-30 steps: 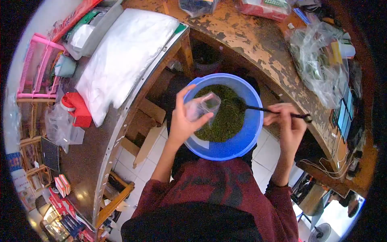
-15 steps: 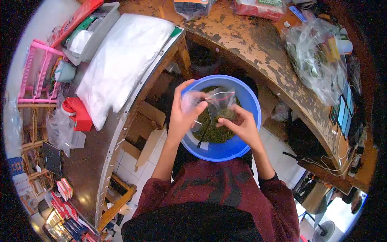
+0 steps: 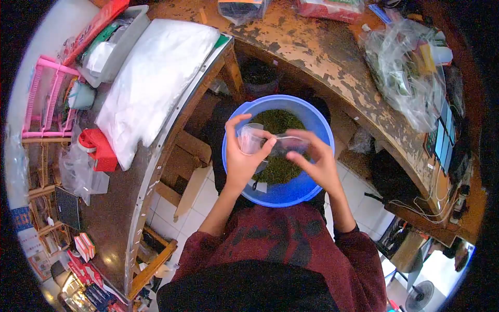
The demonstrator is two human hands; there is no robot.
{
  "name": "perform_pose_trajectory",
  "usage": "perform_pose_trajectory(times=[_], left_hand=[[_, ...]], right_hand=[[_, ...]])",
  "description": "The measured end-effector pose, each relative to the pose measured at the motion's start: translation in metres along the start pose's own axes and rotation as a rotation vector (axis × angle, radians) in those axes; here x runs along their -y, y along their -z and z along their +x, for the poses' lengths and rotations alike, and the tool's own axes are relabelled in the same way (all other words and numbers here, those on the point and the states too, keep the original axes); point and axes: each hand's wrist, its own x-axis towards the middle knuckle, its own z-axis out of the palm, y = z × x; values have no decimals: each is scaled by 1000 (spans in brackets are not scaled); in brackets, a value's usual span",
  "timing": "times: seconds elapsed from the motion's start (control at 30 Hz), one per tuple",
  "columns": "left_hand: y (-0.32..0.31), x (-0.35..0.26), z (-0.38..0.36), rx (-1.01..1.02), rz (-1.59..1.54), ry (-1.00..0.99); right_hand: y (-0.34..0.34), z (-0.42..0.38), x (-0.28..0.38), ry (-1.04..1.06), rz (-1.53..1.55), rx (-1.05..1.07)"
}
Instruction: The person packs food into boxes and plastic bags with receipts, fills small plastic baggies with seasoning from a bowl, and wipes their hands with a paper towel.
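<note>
A blue basin (image 3: 325, 177) rests between my legs with loose green dried material (image 3: 280, 122) inside. Over it, my left hand (image 3: 244, 158) pinches a small clear plastic bag (image 3: 283, 143) by its edge between thumb and fingers. A round clear plastic piece (image 3: 251, 139) sits within the curl of the same hand. My right hand (image 3: 317, 161) is at the bag's other side, thumb and fingers apart and blurred; whether it touches the bag is unclear. A small white piece (image 3: 261, 186) lies at the basin's near side.
White plastic sheets (image 3: 156, 78) cover part of the left table (image 3: 112, 213), near a red item (image 3: 99, 151) and a grey tray (image 3: 117, 49). A worn wooden table (image 3: 312, 47) curves ahead and right, holding a large clear bag (image 3: 405, 78) and a phone (image 3: 444, 140).
My right thumb and fingers have spread apart from their earlier pinch on the bag. The bag now looks flatter and blurred. My left hand has shifted slightly, and the view has moved a little.
</note>
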Motion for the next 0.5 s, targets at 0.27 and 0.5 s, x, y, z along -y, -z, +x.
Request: perform_pose_trajectory(times=[0.27,0.5], left_hand=[[-3,-3,-4,-146,72,-32],[-1,2,-6,-158,22,3]], right_hand=[[-11,1,-11,24,108,-237],[-16,0,-13,-46,395,-211]])
